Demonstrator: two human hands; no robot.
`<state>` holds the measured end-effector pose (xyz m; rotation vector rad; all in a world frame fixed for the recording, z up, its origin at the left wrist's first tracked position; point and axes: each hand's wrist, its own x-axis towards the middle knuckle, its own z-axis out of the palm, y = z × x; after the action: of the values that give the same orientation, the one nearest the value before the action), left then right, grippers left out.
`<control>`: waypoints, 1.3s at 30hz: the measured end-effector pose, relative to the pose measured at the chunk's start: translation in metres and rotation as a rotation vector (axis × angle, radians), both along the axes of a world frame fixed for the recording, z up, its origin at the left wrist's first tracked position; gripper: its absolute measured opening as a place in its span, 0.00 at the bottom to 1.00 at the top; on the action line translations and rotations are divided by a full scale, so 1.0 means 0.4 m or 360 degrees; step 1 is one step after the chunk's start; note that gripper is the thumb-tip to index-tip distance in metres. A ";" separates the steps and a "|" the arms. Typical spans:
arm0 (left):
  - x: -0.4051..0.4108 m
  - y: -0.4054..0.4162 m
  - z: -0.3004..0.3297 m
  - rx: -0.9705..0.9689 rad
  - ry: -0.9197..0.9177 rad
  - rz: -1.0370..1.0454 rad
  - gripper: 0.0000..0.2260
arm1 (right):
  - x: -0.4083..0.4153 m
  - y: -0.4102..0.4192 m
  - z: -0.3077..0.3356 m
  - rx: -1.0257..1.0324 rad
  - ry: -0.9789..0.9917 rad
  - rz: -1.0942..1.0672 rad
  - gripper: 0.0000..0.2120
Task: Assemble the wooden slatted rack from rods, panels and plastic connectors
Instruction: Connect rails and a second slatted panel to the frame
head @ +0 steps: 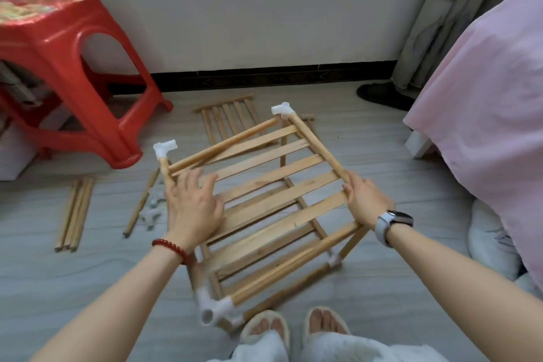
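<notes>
A partly built wooden slatted rack (264, 185) stands on the floor in front of me, with a second slatted level visible beneath the top one. White plastic connectors sit at its corners: far left (165, 148), far right (283, 109) and near left (216, 307). My left hand (192, 203) lies over the left side rod and the slats, fingers spread. My right hand (365, 200) grips the right side rod. A spare slatted panel (226, 120) lies flat on the floor behind the rack.
Loose rods (75, 213) lie on the floor at left, another rod (141, 204) and spare white connectors (151, 211) beside the rack. A red plastic stool (73, 67) stands at left, a pink-covered bed (484, 97) at right. My slippered feet (293, 329) are near the rack's front.
</notes>
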<state>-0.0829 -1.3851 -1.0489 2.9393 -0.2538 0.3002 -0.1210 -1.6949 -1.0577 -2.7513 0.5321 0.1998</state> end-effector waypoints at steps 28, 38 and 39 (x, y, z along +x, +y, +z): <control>0.056 -0.010 -0.038 0.0010 0.0077 0.0113 0.26 | 0.078 0.365 -0.009 -0.0250 0.0195 0.1283 0.38; -0.080 -0.097 0.022 0.0236 0.0079 -0.0865 0.16 | -0.055 0.039 0.025 -0.0227 0.0136 0.1367 0.23; -0.098 -0.120 0.020 0.0179 0.0047 -0.1022 0.15 | -0.075 -0.002 0.033 -0.0298 0.0185 0.1307 0.27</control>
<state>-0.1220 -1.4331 -1.0408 2.7660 -1.1985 0.1474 -0.1509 -1.6958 -1.0445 -2.9862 -0.6149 0.5172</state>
